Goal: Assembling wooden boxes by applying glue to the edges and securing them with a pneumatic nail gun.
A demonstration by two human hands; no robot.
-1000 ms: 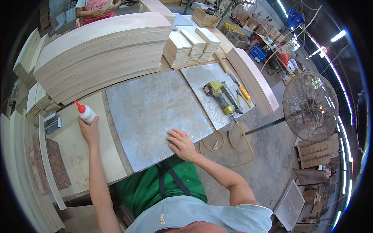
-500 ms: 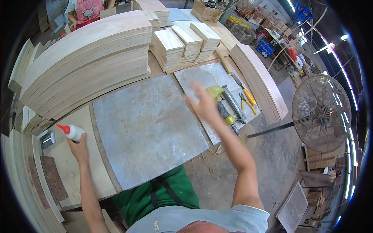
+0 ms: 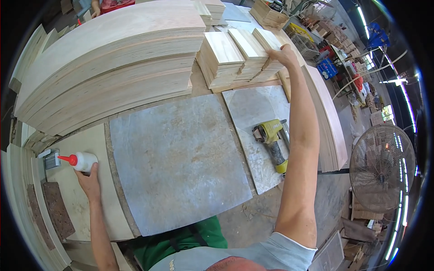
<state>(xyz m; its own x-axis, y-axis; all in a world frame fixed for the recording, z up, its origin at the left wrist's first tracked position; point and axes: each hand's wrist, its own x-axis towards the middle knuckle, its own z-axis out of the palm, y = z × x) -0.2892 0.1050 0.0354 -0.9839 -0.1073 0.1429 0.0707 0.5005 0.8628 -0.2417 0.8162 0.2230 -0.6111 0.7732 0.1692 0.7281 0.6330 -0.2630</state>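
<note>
- Left hand (image 3: 89, 181): fingers curled part-closed round the white bottle (image 3: 86, 161), near the left end of the bench; bottle tilted on its side, red nozzle pointing left toward a small grey frame (image 3: 53, 159).
- Right hand (image 3: 284, 55): arm stretched far forward, fingers partly bent over the near end of the rightmost short-board stack (image 3: 268, 39); touching it, cannot tell if a board is gripped.
- Short boards: 3 stacks side by side, near ends facing the person, gaps between them narrow.
- Grey sheet (image 3: 181, 158) lies between the hands, a wide flat stretch of moving room; its near edge runs just in front of the green apron (image 3: 203, 235).
- Sheet's far edge sits close to the big long-board stack (image 3: 113, 54), which walls off the far left side.
- 2nd sheet (image 3: 246, 101), to the right, separated by a thin dark seam; yellow-green air tool (image 3: 273, 137) rests on it, partly hidden by the right forearm.
- Right forearm passes between tool and right-hand long-board stack (image 3: 327, 117); room there tight.
- Pale board (image 3: 88, 212) under the left forearm, bordered left by a brown block (image 3: 58, 212).
- Fan (image 3: 382, 169) beyond the bench's right side, well apart from both hands.
</note>
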